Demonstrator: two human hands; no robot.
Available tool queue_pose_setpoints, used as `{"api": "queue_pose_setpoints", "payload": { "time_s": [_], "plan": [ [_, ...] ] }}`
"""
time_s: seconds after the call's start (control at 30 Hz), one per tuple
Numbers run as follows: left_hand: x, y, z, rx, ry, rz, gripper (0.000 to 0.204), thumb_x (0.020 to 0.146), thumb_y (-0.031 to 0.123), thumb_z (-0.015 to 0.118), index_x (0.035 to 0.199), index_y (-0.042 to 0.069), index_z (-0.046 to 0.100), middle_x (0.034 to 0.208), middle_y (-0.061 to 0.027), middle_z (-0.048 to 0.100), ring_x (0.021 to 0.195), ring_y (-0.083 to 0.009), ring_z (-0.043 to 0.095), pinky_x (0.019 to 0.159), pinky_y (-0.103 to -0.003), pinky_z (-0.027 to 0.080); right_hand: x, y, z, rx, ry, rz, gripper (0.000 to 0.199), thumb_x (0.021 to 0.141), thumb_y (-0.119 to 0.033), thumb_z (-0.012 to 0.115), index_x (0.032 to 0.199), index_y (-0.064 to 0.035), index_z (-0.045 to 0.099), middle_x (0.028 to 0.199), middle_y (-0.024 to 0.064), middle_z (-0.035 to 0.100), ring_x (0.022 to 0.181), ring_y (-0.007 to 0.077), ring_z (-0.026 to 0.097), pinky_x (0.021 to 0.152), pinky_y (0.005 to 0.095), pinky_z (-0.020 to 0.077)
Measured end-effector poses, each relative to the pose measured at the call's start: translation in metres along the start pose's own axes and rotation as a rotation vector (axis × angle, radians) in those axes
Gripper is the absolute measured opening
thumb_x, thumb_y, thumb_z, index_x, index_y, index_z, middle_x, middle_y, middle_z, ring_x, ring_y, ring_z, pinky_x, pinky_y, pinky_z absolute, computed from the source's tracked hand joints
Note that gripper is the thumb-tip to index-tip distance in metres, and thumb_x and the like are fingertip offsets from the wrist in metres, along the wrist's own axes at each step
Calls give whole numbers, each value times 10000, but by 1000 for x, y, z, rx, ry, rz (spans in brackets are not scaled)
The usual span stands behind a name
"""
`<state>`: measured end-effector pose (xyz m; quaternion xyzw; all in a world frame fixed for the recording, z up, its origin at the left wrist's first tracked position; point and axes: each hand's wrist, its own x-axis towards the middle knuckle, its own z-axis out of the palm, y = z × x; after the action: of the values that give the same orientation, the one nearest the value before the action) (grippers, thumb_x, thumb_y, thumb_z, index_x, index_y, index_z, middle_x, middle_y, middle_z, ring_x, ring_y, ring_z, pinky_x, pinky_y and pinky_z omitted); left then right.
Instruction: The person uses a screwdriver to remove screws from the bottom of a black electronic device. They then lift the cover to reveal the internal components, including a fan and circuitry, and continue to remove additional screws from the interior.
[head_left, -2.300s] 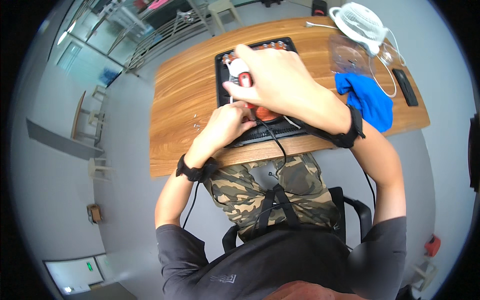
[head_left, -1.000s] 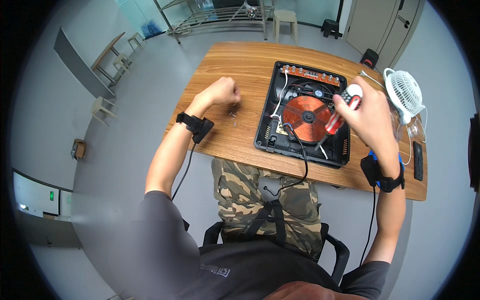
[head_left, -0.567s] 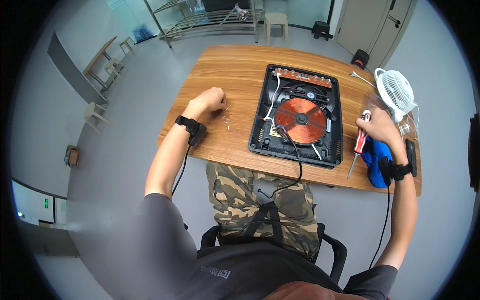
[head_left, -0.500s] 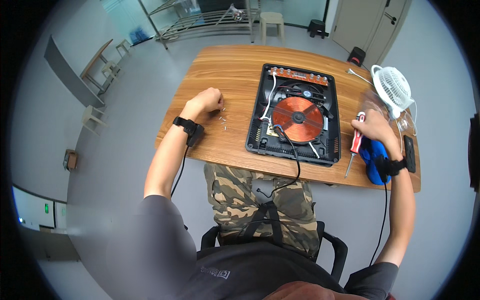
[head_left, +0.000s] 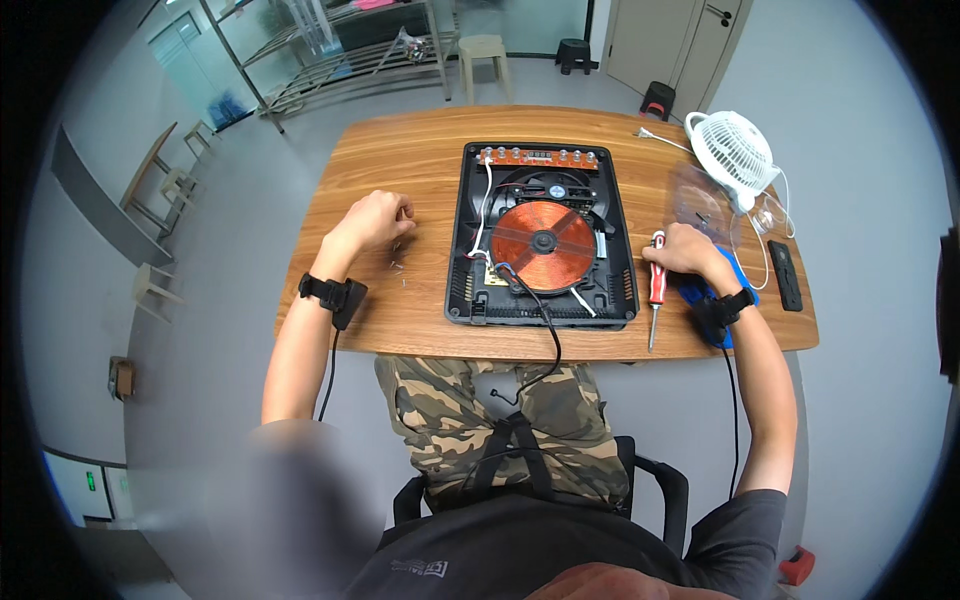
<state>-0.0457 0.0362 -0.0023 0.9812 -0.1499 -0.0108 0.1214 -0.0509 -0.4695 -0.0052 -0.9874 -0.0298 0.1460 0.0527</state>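
An opened induction cooker (head_left: 470,290) lies on the table, its round copper coil (head_left: 520,245) and orange control board (head_left: 512,158) exposed. To its left, my left hand (head_left: 378,220) is closed, fingers curled down at the tabletop beside several small screws (head_left: 397,268); what its fingertips hold, if anything, is hidden. Right of the cooker, my right hand (head_left: 690,248) grips the red-and-white handle of a screwdriver (head_left: 657,287), whose shaft points toward the table's near edge. A blue object (head_left: 695,293) lies under my right wrist, partly covered.
Beyond my right hand stand a white fan (head_left: 732,150) with its cord and clear plastic packaging (head_left: 697,195). A black bar-shaped object (head_left: 786,276) lies near the right edge of the wooden table (head_left: 400,135). A black cable (head_left: 556,345) hangs from the cooker over the front edge.
The whole view has shifted, bringing the table leftward. My left hand has lifted slightly with its fingers still curled. My right hand remains at the screwdriver handle, and the screwdriver points more straight toward me.
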Motion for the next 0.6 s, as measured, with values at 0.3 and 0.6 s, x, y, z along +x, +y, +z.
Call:
{"api": "queue_pose_setpoints", "payload": {
  "time_s": [0.3,0.6],
  "plan": [
    [-3,122,0,-67,41,362,553,890,242,750,1378,83,546,1199,-156,657,1083,-361,669,898,-459,561,2,8,33,-3,95,-49,570,828,-499,699,958,55,724,987,293,729,964,432,714,853,488,571],
    [-8,164,22,115,-2,356,637,912,519,699,1273,6,583,1180,-217,636,1099,-391,653,901,-472,552,-9,-3,14,57,502,-115,598,919,-543,673,1149,9,638,1012,269,728,930,438,709,800,497,569]
  ]
}}
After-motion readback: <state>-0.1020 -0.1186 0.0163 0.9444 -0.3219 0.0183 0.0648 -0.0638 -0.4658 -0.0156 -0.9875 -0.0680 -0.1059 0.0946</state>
